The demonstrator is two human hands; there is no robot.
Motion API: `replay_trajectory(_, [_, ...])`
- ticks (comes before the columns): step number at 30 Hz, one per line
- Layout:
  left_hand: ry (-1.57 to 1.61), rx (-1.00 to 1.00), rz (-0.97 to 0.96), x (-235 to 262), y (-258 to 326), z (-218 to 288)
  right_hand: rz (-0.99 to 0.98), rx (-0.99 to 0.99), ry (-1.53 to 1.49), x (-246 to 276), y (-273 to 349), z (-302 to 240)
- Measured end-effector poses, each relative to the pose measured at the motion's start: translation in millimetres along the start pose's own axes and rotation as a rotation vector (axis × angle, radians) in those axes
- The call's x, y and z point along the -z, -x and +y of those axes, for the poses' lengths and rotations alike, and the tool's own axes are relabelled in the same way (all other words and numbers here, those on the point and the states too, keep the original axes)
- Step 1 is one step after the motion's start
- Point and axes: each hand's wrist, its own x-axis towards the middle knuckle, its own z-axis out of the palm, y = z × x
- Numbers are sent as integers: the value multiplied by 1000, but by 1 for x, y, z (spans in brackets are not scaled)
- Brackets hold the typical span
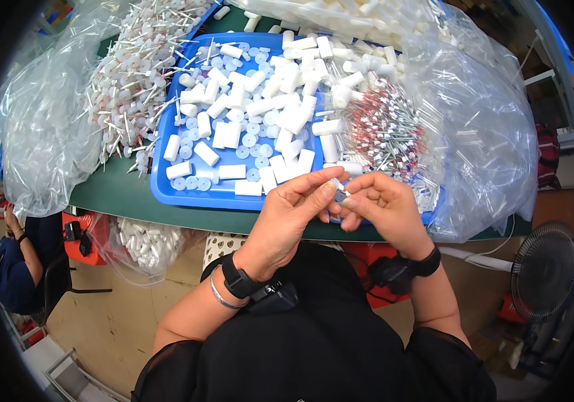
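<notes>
Just past the front edge of the blue tray point(196, 198), my hands meet fingertip to fingertip. Between them is a small pale piece point(340, 191), mostly covered by my fingers, so its kind does not show. My left hand point(290, 213) pinches it between thumb and forefinger. From the other side, the thumb and fingers of my right hand point(391, 209) close on the same piece. In the tray lie many white foam-like cylinders point(232, 171) and translucent round discs point(204, 183). Beyond my right hand is a heap of thin red-and-white wired parts point(391, 127).
A pile of thin-stemmed white parts point(129, 94) covers the green table point(109, 195) at left. Clear plastic bags point(485, 127) flank the work area. Below the edge hangs a bag of white cylinders point(149, 246). A fan point(546, 271) stands right; another person point(22, 268) sits left.
</notes>
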Motion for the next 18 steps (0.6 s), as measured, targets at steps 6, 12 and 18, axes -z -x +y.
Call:
replay_trajectory(6, [66, 11, 65, 0, 3, -3, 165, 561, 600, -16, -2, 13])
replay_trajectory(12, [159, -182, 159, 21, 5, 21, 167, 382, 725, 13, -16, -11])
replay_trajectory(18, [182, -114, 231, 26, 8, 24, 95, 469, 1166, 8, -32, 12])
